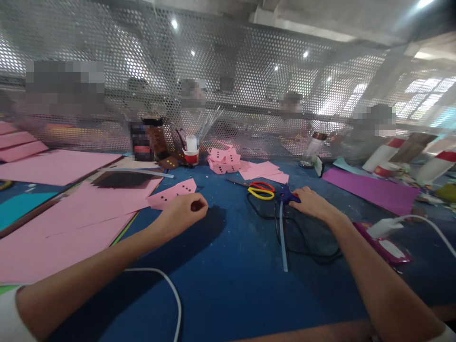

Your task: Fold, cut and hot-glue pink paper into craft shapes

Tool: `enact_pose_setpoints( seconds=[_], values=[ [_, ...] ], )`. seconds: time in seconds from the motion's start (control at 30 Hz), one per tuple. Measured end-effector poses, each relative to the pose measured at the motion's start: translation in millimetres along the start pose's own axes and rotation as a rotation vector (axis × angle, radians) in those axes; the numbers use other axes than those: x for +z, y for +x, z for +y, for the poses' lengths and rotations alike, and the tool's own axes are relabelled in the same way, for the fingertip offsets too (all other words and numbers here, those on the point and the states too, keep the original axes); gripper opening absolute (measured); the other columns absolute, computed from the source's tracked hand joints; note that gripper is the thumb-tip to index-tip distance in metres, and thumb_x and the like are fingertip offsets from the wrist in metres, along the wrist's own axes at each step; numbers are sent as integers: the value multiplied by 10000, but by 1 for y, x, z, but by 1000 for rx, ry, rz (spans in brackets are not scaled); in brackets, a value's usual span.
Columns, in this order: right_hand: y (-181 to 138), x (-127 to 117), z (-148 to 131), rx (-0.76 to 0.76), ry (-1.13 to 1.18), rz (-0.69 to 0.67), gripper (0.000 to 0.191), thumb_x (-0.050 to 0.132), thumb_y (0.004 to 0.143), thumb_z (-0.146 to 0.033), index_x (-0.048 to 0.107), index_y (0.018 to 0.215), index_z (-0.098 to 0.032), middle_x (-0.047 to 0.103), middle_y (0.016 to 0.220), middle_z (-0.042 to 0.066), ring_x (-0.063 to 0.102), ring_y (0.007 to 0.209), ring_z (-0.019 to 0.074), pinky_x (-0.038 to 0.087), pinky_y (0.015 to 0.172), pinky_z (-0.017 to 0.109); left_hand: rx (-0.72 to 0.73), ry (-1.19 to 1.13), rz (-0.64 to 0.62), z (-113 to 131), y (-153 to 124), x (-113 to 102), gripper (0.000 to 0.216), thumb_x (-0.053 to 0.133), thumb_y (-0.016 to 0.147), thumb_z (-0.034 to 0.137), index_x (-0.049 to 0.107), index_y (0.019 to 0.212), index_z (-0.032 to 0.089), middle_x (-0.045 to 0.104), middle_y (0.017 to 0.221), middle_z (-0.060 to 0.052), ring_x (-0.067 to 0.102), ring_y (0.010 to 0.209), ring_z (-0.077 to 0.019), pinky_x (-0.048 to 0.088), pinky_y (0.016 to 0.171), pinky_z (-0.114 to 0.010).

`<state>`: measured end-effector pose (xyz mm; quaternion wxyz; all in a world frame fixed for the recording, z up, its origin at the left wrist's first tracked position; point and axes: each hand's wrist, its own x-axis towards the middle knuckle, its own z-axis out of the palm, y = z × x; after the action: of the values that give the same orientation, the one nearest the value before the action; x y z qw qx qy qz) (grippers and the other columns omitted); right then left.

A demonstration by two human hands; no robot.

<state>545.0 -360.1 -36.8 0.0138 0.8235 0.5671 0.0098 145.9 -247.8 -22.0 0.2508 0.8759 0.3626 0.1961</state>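
My left hand (185,209) hovers over the blue table (228,266), curled into a loose fist; nothing shows in it. Just beyond it lies a pink paper piece with black dots (173,192). My right hand (309,202) rests on the table and grips the blue glue gun (287,194), whose pale glue stick (282,237) points toward me. Scissors with red and yellow handles (261,189) lie just left of the gun. A black cord (302,237) loops under my right wrist.
Large pink sheets (71,213) cover the left side. A stack of folded pink dotted pieces (223,160) sits at the back, near a red cup (191,154) and dark jars (149,140). Purple sheet (370,190) and a phone with charger (386,242) at right. People sit behind a perforated screen (249,71).
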Motion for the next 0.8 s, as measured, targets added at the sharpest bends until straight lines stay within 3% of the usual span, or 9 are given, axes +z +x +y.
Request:
enact_pose_setpoints(
  seconds=[0.13, 0.23, 0.3, 0.37, 0.47, 0.53, 0.63, 0.8],
  values=[
    [-7, -8, -1, -6, -6, 39, 461, 626, 893, -409, 679, 1242, -113, 620, 1260, 223, 598, 1177, 407, 473, 965, 478, -118, -276, -90, 11, -14, -4, 262, 500, 872, 420, 588, 831, 176, 678, 750, -38, 671, 645, -173, 533, 589, -280],
    [-19, -30, -20, -2, 6, 132, 415, 587, 926, -378, 667, 1244, -122, 597, 1317, 218, 542, 1238, 426, 449, 983, 535, -218, -551, -120, 21, -27, -4, 276, 601, 841, 448, 591, 807, 174, 657, 749, -12, 637, 630, -133, 514, 602, -247],
    [-32, -48, -48, -67, 68, 203, 337, 530, 974, -368, 662, 1229, -191, 636, 1291, 135, 571, 1222, 325, 445, 1016, 451, -292, -756, -141, 28, -34, -3, 292, 702, 788, 443, 605, 767, 168, 639, 718, 5, 599, 603, -108, 481, 588, -223],
    [-49, -64, -86, -239, 424, 234, 222, 566, 966, -352, 706, 1075, -218, 713, 1135, 74, 661, 1041, 244, 487, 948, 372, -310, -875, -156, 33, -39, -3, 303, 760, 756, 432, 624, 743, 162, 637, 705, 8, 576, 591, -97, 458, 577, -211],
    [-75, -76, -144, -552, 835, 19, 228, 636, 936, -323, 685, 1147, -251, 718, 1159, 23, 677, 977, 176, 509, 907, 301, -268, -965, -168, 35, -43, -4, 292, 782, 763, 422, 656, 751, 159, 654, 721, 3, 581, 614, -96, 458, 596, -210],
    [-87, -73, -173, -641, 1000, -116, 328, 668, 908, -272, 643, 1234, -259, 701, 1220, 19, 680, 906, 141, 529, 849, 272, -247, -999, -165, 33, -45, -4, 280, 782, 772, 419, 672, 769, 162, 671, 733, -5, 610, 654, -110, 469, 623, -215],
    [-91, -60, -196, -605, 1113, -266, 419, 692, 874, -236, 606, 1284, -243, 709, 1193, 44, 688, 839, 138, 545, 773, 273, -214, -1011, -158, 29, -48, -3, 270, 766, 797, 418, 682, 779, 163, 688, 736, -13, 631, 689, -121, 482, 658, -224],
    [-87, -45, -206, -489, 1292, -322, 133, 684, 869, -221, 662, 988, -165, 711, 813, 14, 700, 751, 149, 552, 732, 278, -177, -925, -115, 28, -49, -1, 281, 735, 801, 432, 675, 770, 159, 669, 674, -3, 589, 612, -116, 471, 616, -240]
  ],
)
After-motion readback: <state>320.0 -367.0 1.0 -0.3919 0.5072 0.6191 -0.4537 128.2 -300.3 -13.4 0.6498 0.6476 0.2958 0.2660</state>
